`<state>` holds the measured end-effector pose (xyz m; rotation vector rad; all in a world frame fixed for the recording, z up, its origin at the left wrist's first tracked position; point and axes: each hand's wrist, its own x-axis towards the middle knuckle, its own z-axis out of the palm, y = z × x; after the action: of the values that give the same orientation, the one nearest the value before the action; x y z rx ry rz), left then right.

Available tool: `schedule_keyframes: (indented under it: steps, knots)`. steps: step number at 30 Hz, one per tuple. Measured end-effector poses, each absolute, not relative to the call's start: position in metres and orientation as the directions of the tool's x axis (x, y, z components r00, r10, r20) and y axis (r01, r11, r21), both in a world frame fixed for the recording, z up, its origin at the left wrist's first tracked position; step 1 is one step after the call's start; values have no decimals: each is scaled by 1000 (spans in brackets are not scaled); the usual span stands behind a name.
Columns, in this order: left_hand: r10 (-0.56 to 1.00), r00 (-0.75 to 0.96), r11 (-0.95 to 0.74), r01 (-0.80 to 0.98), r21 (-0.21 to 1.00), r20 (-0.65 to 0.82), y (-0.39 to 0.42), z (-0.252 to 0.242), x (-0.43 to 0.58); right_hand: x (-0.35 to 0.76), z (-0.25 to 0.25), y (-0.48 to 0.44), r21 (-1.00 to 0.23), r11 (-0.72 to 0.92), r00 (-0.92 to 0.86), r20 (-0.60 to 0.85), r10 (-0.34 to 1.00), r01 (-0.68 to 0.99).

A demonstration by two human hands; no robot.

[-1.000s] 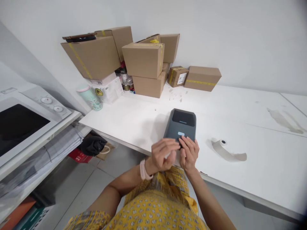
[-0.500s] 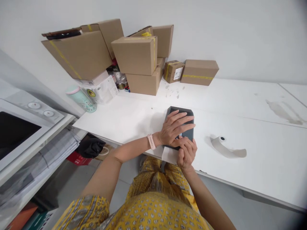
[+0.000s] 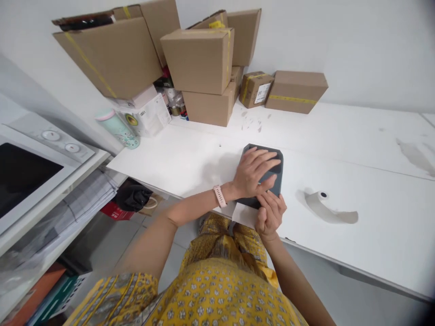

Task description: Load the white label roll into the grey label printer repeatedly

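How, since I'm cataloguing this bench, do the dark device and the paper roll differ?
Colour: the dark device is grey-black, the paper roll whitish.
Shape: the dark device is boxy; the paper roll curls, its loose tail trailing.
Handling: the left hand is over the dark device, the right hand at its near end; the paper roll sits untouched.
Both are on the white table.

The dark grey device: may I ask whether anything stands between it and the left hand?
Nothing visible stands between the left hand and the dark grey device beneath it; contact under the palm is hidden. The paper roll lies apart.
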<state>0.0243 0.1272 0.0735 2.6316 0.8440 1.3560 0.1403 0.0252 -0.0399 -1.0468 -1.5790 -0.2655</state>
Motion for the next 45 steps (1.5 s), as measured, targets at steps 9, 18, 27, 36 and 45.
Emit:
schedule_keyframes:
  steps: [9, 18, 27, 36, 45]
  knots:
    - [971, -238, -16, 69, 997, 32, -26, 7, -12, 157, 21, 17, -727, 451, 137, 591, 795, 517]
    - [876, 261, 442, -101, 891, -405, -14, 6, -13, 162, 30, 36, -742, 472, 46, 557, 829, 477]
    - [894, 237, 412, -105, 905, -380, -17, 6, -12, 167, 27, 37, -733, 476, 41, 564, 825, 486]
    - [901, 219, 378, 29, 925, -375, -14, -1, -15, 156, 36, 36, -428, 429, -45, 664, 746, 796]
    - [903, 229, 362, 46, 931, -362, -7, -21, -12, 151, 26, 43, -406, 383, -15, 669, 743, 829]
